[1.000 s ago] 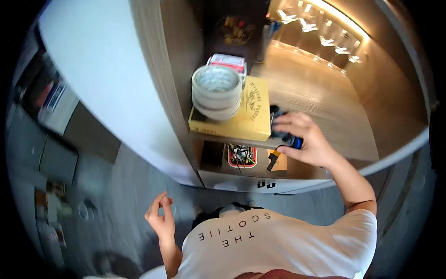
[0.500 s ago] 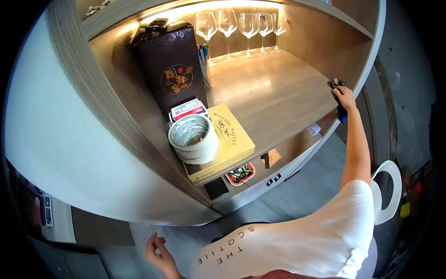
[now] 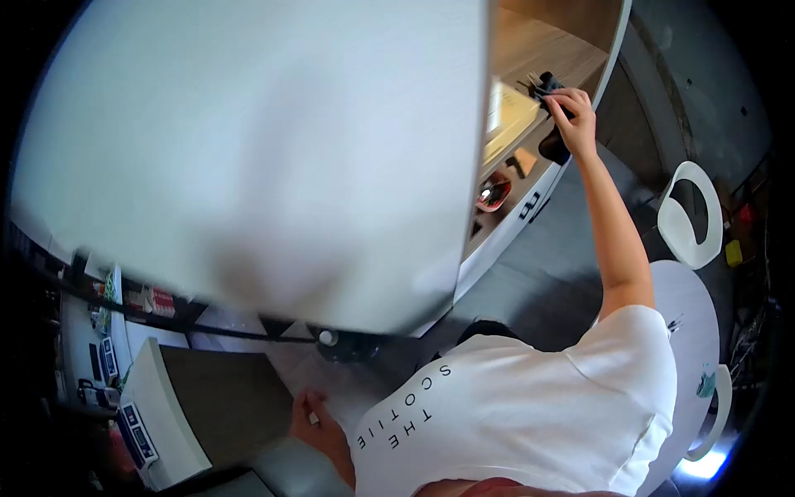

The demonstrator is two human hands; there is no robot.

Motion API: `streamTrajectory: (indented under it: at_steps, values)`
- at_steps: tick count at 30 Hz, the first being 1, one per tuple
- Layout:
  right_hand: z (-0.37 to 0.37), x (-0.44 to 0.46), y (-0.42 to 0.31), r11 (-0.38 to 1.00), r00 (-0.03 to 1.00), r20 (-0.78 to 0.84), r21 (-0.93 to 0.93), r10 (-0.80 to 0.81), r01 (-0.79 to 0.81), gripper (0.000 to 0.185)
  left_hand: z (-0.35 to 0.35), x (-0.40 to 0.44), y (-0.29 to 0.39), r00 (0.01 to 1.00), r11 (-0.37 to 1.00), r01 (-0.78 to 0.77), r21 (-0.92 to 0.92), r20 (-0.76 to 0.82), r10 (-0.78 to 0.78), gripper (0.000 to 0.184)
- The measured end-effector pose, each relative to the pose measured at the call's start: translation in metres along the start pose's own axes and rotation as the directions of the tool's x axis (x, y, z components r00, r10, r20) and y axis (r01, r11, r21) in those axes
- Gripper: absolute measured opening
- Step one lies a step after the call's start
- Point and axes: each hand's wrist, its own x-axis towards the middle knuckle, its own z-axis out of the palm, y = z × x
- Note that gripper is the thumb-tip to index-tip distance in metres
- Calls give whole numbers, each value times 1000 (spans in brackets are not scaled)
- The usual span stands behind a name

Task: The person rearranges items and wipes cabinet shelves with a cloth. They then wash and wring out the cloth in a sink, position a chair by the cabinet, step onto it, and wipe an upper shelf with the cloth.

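Observation:
My right hand is closed on a dark bundle whose kind I cannot make out. Part of it sticks up above the fingers and part hangs below, at the shelf's outer edge. A yellow box lies on the wooden shelf to the left of that hand. Low at the left of my body, my left hand hangs in the air with loosely bent fingers and nothing visible in them.
A large white cabinet panel fills the left and hides most of the shelf. Below sits a red-rimmed container. To the right stand a white chair and a round table. A white-edged counter is lower left.
My view has swung left, so the white panel now covers the glasses, dark box and tape rolls. My right hand still grips the dark bundle. My left hand's fingers are more bent.

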Motion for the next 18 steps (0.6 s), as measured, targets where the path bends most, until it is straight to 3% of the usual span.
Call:
streamTrajectory:
  at_steps: [2,5,6,8,9,11,12,13,15,17,18]
  values:
    - [-12,-26,-47,998,1000,-10,58,25,-24,14,-43,13,-24,998,1000,19,18,56,-20,15]
    - [-10,-99,-69,940,919,-200,113,339,-322,17,-95,37,-62,998,999,30,23,52,-31,14]
    - [-6,-126,-77,849,852,-125,240,508,-470,20,-110,43,-75,999,1000,1,5,47,-1,13]
    - [-4,-203,-71,790,789,-52,95,612,-606,30,-134,49,-98,991,991,133,-11,-22,-133,13]
    - [-3,-244,-73,747,750,65,-180,658,-640,39,-145,55,-115,982,981,186,-60,-18,-187,13]
    - [1,-322,-95,731,646,352,-425,677,-534,42,-159,70,-146,971,966,225,-131,-55,-234,14]
    - [15,-372,-88,718,632,343,-385,695,-580,44,-159,76,-158,967,948,231,-218,-59,-249,14]
    - [29,-396,-97,552,442,331,-502,834,-666,46,-159,83,-167,962,942,237,-239,-76,-262,14]
    - [70,-481,-41,519,357,386,-513,851,-684,46,-155,85,-163,973,962,219,-165,-36,-228,14]
    - [90,-457,-79,590,142,615,-627,776,-508,40,-157,91,-170,980,971,200,-128,12,-200,15]
    - [97,-452,-98,576,168,591,-619,789,-534,37,-154,90,-174,983,973,181,-147,14,-181,16]
